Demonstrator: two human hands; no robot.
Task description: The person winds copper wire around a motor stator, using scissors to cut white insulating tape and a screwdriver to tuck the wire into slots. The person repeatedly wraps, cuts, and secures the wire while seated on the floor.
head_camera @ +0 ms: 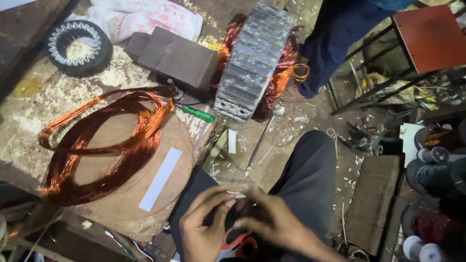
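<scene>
At the bottom centre of the frame, the left hand point(204, 228) and right hand point(276, 225) meet over the lap, fingers pinching a small pale strip point(237, 195) between them. Copper wire coils point(102, 140) lie on the counter point(29, 97) at left.

one view only, from a camera worn on the person's head, facing steeply down and forward. it sits close above the hands point(242, 225) at the bottom edge, over the lap, and takes in the tabletop point(39, 104) on the left and the littered floor point(301, 131) ahead and to the right.
</scene>
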